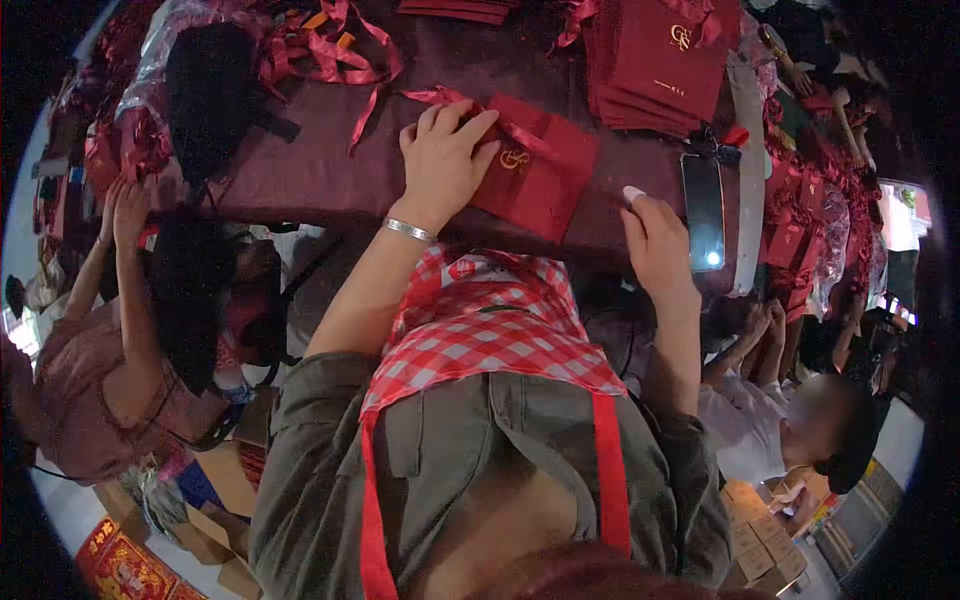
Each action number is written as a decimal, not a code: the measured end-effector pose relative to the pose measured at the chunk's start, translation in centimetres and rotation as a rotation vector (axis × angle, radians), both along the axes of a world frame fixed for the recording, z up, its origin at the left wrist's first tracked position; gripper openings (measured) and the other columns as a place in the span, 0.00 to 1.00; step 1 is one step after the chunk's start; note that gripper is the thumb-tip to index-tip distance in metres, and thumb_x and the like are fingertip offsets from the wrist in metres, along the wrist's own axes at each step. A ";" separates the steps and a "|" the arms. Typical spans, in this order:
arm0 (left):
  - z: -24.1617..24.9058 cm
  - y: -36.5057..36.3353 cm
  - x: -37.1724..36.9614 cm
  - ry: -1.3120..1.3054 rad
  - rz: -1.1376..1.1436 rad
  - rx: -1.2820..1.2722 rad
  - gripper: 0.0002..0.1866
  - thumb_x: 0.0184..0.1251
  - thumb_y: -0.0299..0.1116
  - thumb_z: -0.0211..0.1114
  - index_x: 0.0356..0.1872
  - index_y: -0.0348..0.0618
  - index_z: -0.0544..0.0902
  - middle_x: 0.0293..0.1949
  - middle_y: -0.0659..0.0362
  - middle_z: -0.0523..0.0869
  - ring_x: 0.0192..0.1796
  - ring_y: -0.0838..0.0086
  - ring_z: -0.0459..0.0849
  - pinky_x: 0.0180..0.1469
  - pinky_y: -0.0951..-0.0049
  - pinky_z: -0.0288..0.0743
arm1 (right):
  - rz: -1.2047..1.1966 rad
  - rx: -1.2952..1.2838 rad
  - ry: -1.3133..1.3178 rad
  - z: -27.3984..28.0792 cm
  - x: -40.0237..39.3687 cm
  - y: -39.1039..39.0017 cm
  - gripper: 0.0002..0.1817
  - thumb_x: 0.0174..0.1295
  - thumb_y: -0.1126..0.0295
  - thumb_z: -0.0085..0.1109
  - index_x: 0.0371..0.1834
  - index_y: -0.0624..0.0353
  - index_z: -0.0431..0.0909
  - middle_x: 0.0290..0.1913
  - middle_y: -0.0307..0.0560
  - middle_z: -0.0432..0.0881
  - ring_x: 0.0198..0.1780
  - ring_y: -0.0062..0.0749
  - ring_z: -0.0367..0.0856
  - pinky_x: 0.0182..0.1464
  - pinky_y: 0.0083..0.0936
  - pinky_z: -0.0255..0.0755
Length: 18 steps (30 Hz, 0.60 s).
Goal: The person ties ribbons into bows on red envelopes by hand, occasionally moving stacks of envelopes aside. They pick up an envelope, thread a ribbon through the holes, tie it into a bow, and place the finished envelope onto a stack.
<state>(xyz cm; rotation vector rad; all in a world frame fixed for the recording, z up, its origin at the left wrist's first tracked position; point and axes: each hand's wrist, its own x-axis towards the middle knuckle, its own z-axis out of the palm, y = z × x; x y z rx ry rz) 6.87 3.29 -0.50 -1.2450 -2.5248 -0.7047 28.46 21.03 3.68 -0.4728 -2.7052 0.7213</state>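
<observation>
My left hand (443, 160) lies flat, fingers spread, on the left part of a dark red paper bag (545, 175) with a gold logo, which lies on the maroon table (320, 170). A red ribbon (450, 98) runs from the bag's top past my fingers. My right hand (655, 240) hovers at the table's near edge, just right of the bag, holding nothing, with a white cap on the forefinger tip. A silver bangle sits on my left wrist.
A stack of the same red bags (660, 65) lies at the far right. A black phone (703, 210) rests right of my right hand. Loose red ribbons (335, 45) and a black bag (210, 95) lie far left. Other people sit at both sides.
</observation>
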 end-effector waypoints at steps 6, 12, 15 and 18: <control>0.1 0.0 -0.1 -0.022 0.002 0.007 0.19 0.53 0.39 0.67 0.49 0.57 0.80 0.51 0.61 0.77 0.55 0.62 0.73 0.54 0.52 0.64 | 0.278 -0.222 0.089 1.4 -0.4 -3.4 0.12 0.55 0.80 0.52 0.42 0.62 0.77 0.37 0.56 0.79 0.38 0.53 0.78 0.41 0.38 0.74; 1.3 -1.3 0.3 -0.090 -0.040 0.208 0.18 0.53 0.36 0.67 0.48 0.50 0.80 0.50 0.59 0.78 0.54 0.61 0.74 0.54 0.56 0.67 | 0.342 -0.281 0.348 1.2 -2.3 -5.9 0.20 0.53 0.83 0.48 0.52 0.65 0.74 0.46 0.62 0.77 0.48 0.58 0.76 0.52 0.40 0.71; 2.5 -3.0 1.2 -0.270 -0.158 0.325 0.15 0.56 0.30 0.65 0.47 0.45 0.80 0.41 0.55 0.81 0.42 0.61 0.80 0.44 0.66 0.73 | 0.332 -0.223 0.245 1.3 -2.4 -5.8 0.25 0.54 0.82 0.46 0.59 0.66 0.69 0.51 0.63 0.75 0.55 0.61 0.71 0.60 0.42 0.65; 3.3 -4.1 3.2 -0.776 -0.273 0.396 0.13 0.61 0.26 0.62 0.48 0.39 0.78 0.37 0.56 0.83 0.38 0.72 0.82 0.42 0.74 0.75 | 0.332 -0.192 0.284 1.1 -3.3 -5.6 0.24 0.56 0.81 0.47 0.59 0.66 0.70 0.53 0.63 0.75 0.56 0.61 0.71 0.62 0.42 0.63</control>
